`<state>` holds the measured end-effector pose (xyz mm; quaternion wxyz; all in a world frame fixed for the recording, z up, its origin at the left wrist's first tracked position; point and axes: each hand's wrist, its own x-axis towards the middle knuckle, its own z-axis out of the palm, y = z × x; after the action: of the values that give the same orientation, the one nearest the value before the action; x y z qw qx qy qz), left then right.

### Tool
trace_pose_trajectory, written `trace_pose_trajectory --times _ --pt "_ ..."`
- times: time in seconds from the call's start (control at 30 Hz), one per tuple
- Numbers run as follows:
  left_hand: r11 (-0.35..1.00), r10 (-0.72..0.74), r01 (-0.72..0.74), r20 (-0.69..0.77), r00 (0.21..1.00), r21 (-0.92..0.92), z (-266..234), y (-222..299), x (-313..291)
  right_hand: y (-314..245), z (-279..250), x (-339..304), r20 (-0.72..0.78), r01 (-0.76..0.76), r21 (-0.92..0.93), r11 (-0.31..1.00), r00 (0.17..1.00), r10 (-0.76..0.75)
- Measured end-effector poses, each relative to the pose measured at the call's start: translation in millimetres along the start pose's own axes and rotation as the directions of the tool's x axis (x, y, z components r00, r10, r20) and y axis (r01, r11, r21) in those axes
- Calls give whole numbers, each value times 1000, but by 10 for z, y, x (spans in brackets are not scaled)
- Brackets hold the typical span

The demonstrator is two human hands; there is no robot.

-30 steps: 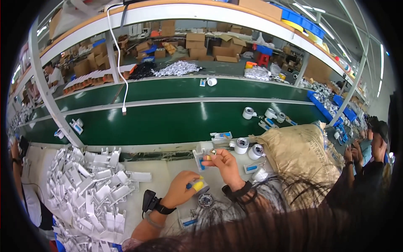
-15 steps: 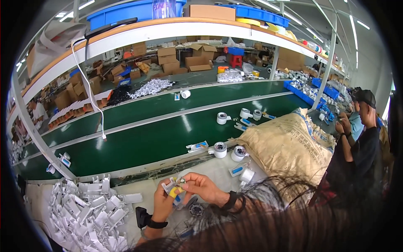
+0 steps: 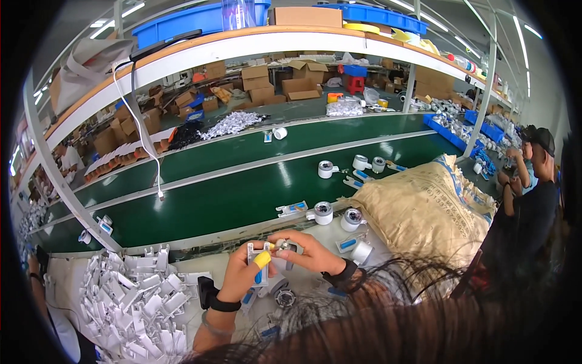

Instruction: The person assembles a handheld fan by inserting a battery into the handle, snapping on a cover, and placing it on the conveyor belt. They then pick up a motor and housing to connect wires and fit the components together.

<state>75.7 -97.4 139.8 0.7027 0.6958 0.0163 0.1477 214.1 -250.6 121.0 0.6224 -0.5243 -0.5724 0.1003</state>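
My left hand (image 3: 238, 278) is closed around a white plastic bracket (image 3: 259, 278) that has a blue strip along it. A yellow cover (image 3: 262, 259) sits over the thumb of that hand. Beside the bracket's top end, my right hand (image 3: 308, 251) pinches a small metallic-looking part (image 3: 282, 245), too small to name. Just under both hands lie round white parts with dark faces, one of them a dark round piece (image 3: 284, 297). Left of my left wrist spreads a big pile of white plastic brackets (image 3: 142, 303).
A tan woven sack (image 3: 430, 203) lies at the right of the bench. Round white units (image 3: 324, 212) stand along the green conveyor belt's (image 3: 200, 212) near edge. Overhead runs a shelf (image 3: 291, 37) with a white cable (image 3: 140, 130) hanging down. Another person (image 3: 533, 200) is at far right.
Both hands have shifted slightly; the bracket now stands more upright, its blue strip showing. The view has turned a little to the left. A person's arm now appears at the far left edge.
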Motion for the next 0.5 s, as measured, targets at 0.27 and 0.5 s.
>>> trace_pose_trajectory --times 0.27,0.5 --pt "995 58 -63 63 996 83 -31 79 8 133 -96 -135 192 -110 297 948 980 54" --pt "963 32 -67 139 990 260 -151 113 -7 13 -126 -151 473 -513 507 693 838 274"
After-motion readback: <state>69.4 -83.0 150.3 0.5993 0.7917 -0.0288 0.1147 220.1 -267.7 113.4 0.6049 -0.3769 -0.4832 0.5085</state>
